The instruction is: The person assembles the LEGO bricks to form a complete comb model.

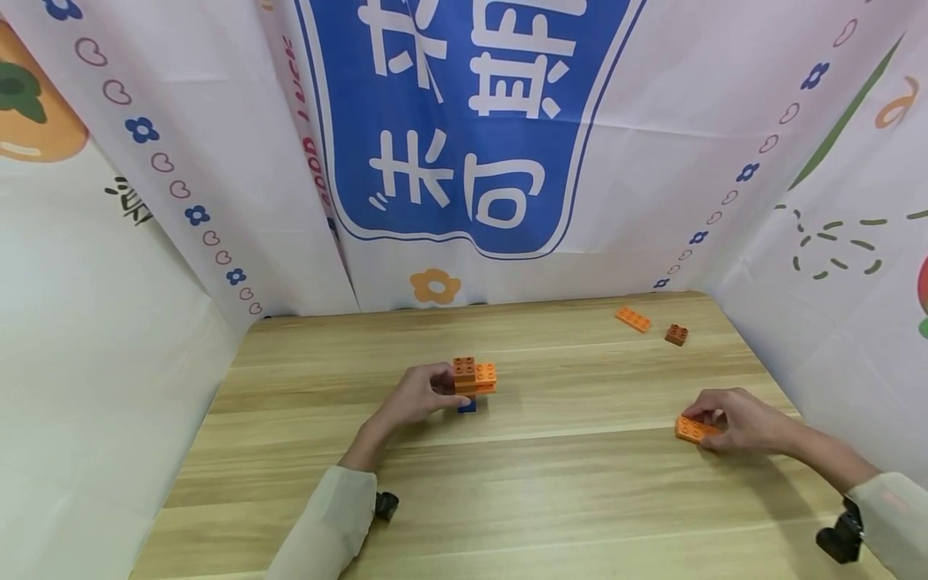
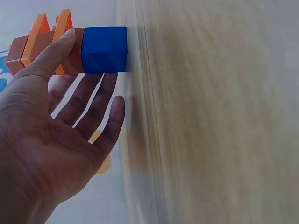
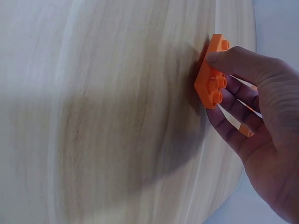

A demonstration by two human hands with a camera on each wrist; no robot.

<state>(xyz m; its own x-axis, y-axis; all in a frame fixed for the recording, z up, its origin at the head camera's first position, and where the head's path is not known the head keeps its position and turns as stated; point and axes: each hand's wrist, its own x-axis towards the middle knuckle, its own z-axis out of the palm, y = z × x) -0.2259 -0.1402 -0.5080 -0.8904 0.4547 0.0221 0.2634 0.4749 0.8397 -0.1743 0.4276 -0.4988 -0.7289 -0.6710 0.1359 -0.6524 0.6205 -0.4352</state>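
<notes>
A stack of building bricks (image 1: pixel 464 369) stands on the table, with brown bricks and orange plates layered above a blue brick (image 2: pixel 104 49). My left hand (image 1: pixel 422 395) grips this stack from its left side, the thumb lying across the brown and orange layers in the left wrist view. Over at the right, my right hand (image 1: pixel 747 420) pinches an orange building plate (image 1: pixel 693 429) between thumb and fingers. Its studs show in the right wrist view, where the plate (image 3: pixel 210 77) is tilted close to the tabletop; whether it touches the wood I cannot tell.
Near the back right of the wooden table (image 1: pixel 551 499) lie another orange plate (image 1: pixel 633 319) and a small brown brick (image 1: pixel 677 334). Printed white cloth (image 1: pixel 638 201) hangs behind the table and along both sides.
</notes>
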